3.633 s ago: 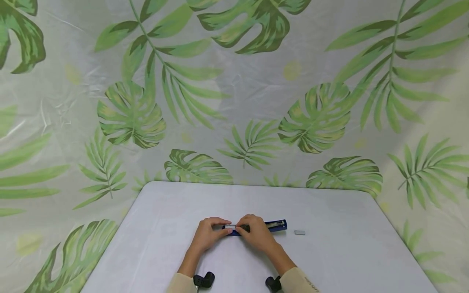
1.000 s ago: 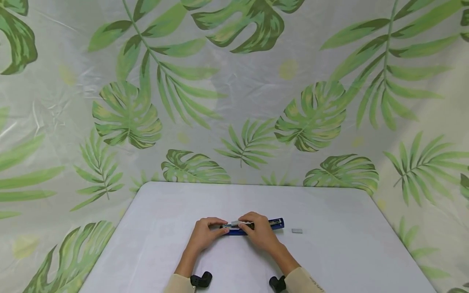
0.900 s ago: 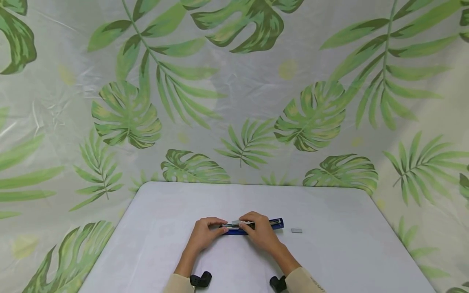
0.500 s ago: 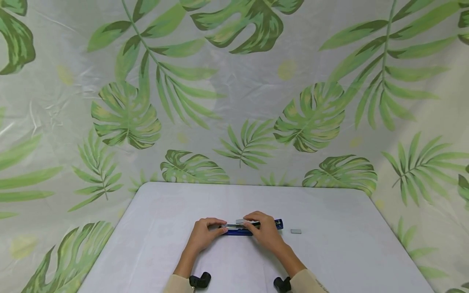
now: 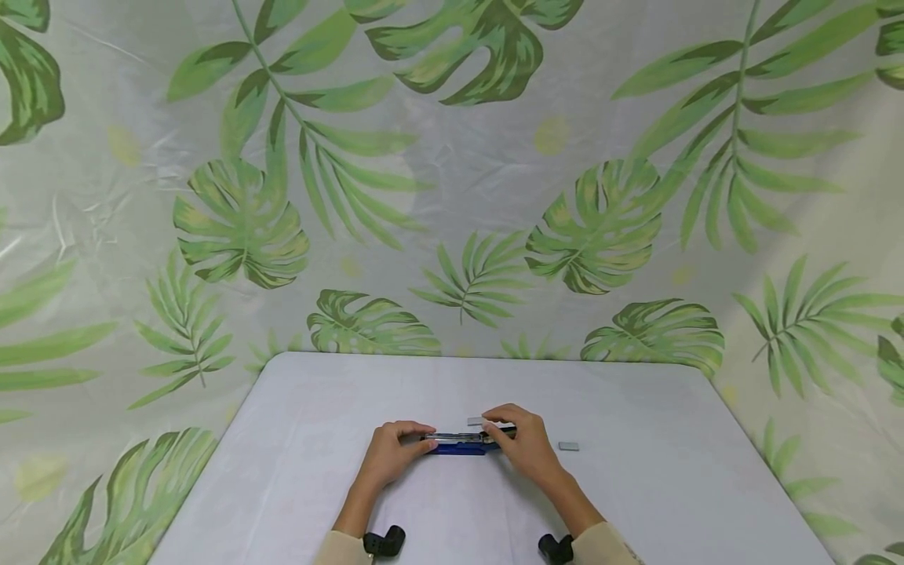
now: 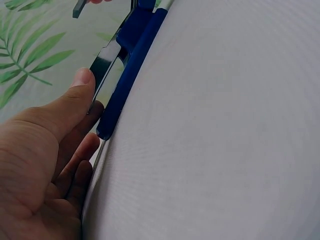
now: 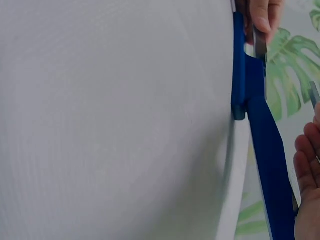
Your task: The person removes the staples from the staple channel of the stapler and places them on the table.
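A blue stapler [image 5: 457,450] lies on the table, opened out, with its metal magazine [image 5: 452,438] exposed. My left hand [image 5: 388,455] pinches the magazine's left end between thumb and fingers; the left wrist view shows the thumb [image 6: 82,77] on the metal above the blue base [image 6: 120,95]. Between the right hand's [image 5: 526,446] fingertips is a small grey strip of staples [image 5: 475,421], held just behind the stapler. The blue top arm [image 7: 270,165] is swung back beneath that hand, partly hidden in the head view.
A second grey staple strip [image 5: 568,446] lies on the white table [image 5: 339,392], right of the stapler. Leaf-patterned cloth [image 5: 466,196] hangs behind the table's far edge. Black wrist cameras [image 5: 384,541] sit at both cuffs.
The right hand has moved right and slightly back along the stapler, carrying the staple strip off the magazine, which now shows along more of its length. The left hand has stayed at the left end.
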A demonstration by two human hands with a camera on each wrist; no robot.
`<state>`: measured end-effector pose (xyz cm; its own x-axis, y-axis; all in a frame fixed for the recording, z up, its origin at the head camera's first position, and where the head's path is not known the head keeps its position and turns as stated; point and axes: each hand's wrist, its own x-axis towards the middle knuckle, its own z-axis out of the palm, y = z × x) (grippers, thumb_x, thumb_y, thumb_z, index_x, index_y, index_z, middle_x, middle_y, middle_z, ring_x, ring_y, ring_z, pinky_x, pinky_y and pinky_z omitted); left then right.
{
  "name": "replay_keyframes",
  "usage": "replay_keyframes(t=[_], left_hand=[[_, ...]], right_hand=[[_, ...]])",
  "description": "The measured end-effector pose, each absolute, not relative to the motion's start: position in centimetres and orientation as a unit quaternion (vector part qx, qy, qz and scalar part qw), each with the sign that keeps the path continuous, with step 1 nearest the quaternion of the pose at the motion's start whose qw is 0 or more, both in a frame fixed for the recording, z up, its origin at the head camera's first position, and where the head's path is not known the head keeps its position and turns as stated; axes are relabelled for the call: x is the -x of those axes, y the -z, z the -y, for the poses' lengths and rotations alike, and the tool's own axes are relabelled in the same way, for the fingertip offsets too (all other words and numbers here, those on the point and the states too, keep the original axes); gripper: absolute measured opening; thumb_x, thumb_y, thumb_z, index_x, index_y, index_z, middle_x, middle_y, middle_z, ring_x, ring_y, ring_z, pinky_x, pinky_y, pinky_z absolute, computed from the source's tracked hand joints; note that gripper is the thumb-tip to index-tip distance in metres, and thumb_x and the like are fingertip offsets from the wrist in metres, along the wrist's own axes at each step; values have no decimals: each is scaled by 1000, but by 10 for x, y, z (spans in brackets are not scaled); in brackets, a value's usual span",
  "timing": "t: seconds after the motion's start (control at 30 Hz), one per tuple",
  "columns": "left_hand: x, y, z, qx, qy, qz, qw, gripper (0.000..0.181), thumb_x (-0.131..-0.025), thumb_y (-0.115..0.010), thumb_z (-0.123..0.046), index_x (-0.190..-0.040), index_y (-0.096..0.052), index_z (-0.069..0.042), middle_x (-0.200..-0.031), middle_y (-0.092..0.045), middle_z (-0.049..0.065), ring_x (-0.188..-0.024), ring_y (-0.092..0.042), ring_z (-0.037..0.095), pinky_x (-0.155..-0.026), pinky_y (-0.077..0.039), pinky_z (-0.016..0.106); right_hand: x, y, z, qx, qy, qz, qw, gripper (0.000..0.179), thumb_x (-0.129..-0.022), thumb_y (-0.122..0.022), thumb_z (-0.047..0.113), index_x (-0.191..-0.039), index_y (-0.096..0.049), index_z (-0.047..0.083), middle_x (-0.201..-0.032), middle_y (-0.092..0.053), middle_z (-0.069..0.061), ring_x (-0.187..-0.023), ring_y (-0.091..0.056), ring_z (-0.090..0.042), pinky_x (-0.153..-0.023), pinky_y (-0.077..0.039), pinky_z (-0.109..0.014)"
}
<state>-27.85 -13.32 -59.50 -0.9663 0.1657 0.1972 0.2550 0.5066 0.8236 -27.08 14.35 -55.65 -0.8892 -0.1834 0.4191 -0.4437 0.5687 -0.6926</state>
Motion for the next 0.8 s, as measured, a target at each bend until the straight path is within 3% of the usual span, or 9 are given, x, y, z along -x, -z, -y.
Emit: replay_keyframes(t=[0.3, 0.8], left_hand=[[278, 595, 133, 125, 482, 866, 44, 22, -86, -82, -46, -104, -81, -33, -110, -77, -13, -117, -69, 20, -105, -53, 48], [279, 595, 135, 130, 478, 868, 44, 21, -87, -81, -45, -104, -81, -34, -110, -77, -12, -117, -69, 20, -105, -53, 48]], right_hand=[[268, 554, -155, -197, -419, 866, 189, 18, -92, -78, 17, -110, -79, 13, -108, -76, 5, -100, -73, -18, -84, -62, -47], [262, 547, -183, -179, -404, 874, 202, 19, -93, -78, 19, -111, -79, 12, -109, -76, 3, -99, -73, -18, -86, -61, -47]])
